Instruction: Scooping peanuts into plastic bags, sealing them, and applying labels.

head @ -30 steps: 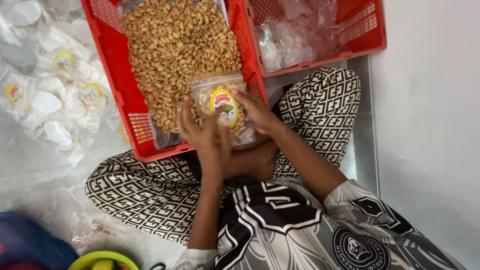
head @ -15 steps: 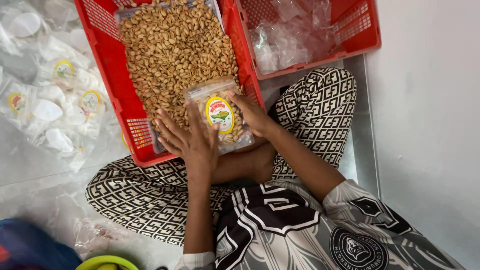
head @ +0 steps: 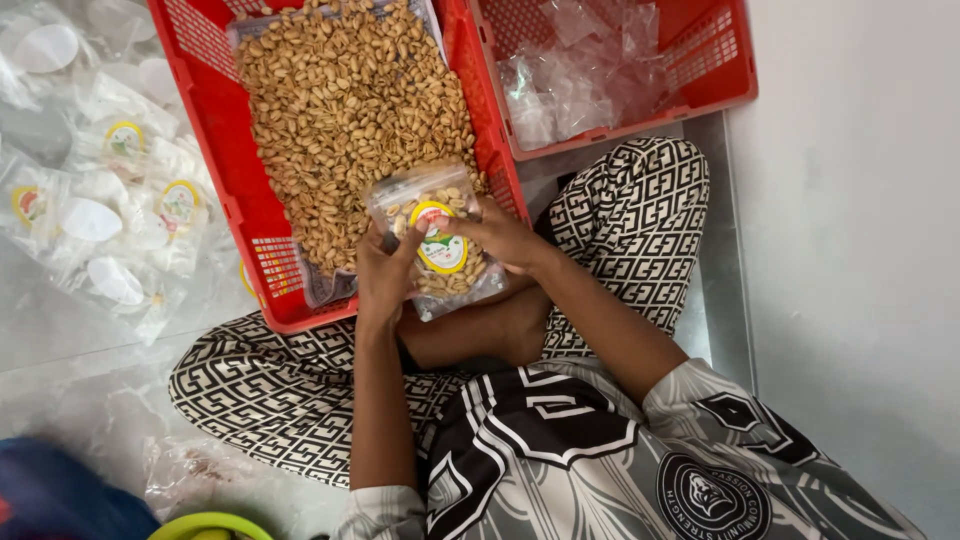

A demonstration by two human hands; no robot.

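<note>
Red crate (head: 205,130) of peanuts behind, both hands' fingers (head: 400,255) pinching a small peanut pouch (head: 435,240) between them

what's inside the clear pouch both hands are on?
The clear pouch holds peanuts like those in the red crate, seen around its round label. The label, left hand and right hand hide the rest.

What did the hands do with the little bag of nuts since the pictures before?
The left hand, which lay flat over the small clear plastic bag of peanuts with a round sticker, slid to its left edge and now grips it. The right hand kept hold of the right side, thumb near the sticker. The bag stayed over the red plastic crate of loose peanuts; the second red crate with empty clear bags did not move.
</note>
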